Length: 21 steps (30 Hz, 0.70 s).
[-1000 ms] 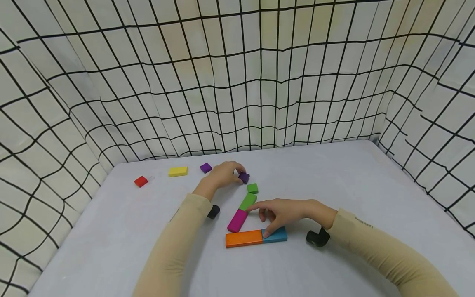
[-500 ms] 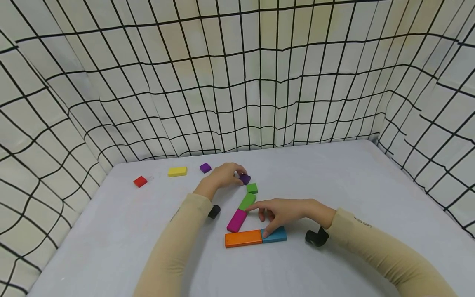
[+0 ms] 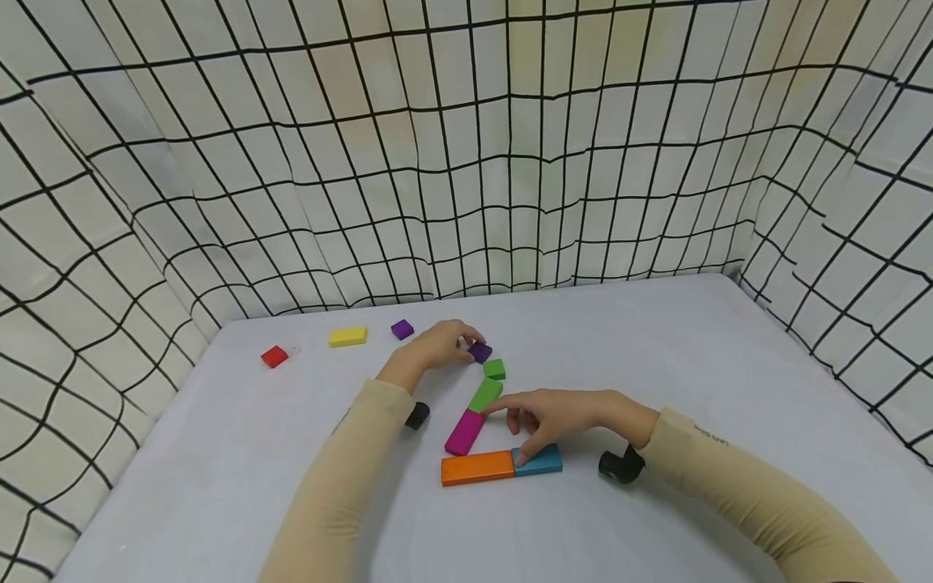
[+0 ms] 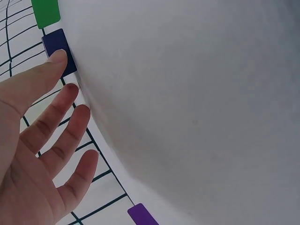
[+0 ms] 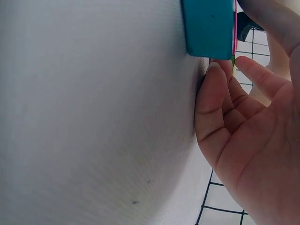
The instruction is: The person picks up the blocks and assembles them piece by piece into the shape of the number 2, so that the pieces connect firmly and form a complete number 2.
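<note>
My left hand (image 3: pixel 436 344) pinches a dark purple block (image 3: pixel 481 352) between thumb and forefinger, just behind a small green block (image 3: pixel 494 369). In the left wrist view the thumb lies on that dark block (image 4: pixel 55 40), and the other fingers hang off it. From the green cube, a longer green block (image 3: pixel 484 395) and a magenta block (image 3: pixel 464 433) run toward the front in a slanted line. With its thumb on a blue block (image 3: pixel 543 459), my right hand (image 3: pixel 564 411) reaches its straight forefinger to where green and magenta meet. An orange block (image 3: pixel 477 468) abuts the blue one.
Farther left on the white table (image 3: pixel 182 486) lie a red block (image 3: pixel 274 357), a yellow block (image 3: pixel 348 336) and another purple block (image 3: pixel 402 329). White walls with black grid lines (image 3: pixel 466 162) enclose the back and sides. Black wrist cameras (image 3: pixel 622 465) sit under both wrists.
The dark purple block in my left fingers has shifted and turned slightly, now lying close to the small green block. My right hand keeps its place.
</note>
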Each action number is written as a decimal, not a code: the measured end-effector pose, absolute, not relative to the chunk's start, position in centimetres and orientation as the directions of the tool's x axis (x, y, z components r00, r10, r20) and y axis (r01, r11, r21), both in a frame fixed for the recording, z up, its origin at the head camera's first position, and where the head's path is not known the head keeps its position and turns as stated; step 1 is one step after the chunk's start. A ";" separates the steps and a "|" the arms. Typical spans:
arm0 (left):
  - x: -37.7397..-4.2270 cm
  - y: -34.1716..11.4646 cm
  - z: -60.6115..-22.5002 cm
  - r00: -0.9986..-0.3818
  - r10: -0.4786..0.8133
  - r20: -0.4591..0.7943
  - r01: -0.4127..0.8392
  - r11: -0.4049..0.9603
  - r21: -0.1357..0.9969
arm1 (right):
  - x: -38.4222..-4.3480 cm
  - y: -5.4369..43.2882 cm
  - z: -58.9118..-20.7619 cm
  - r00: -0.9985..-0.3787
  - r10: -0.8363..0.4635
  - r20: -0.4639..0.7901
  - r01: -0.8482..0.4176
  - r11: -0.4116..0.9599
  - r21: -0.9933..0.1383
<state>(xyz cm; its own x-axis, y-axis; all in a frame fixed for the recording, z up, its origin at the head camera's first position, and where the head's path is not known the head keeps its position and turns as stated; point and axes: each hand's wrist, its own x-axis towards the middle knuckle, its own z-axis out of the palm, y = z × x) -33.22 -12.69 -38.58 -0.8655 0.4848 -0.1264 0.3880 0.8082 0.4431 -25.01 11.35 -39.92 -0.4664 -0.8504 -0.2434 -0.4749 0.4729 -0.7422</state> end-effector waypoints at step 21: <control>-32.7 -12.3 -38.4 -0.877 0.460 -0.139 0.373 0.833 0.408 | -25.0 11.4 -40.0 -0.473 -0.846 -0.246 -0.473 0.479 -0.739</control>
<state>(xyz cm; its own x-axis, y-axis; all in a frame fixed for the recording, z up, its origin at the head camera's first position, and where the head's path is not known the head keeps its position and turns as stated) -32.71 -12.31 -38.40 -0.8768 0.4604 -0.1388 0.3731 0.8334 0.4077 -24.96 11.38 -40.00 -0.4730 -0.8460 -0.2462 -0.4726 0.4794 -0.7395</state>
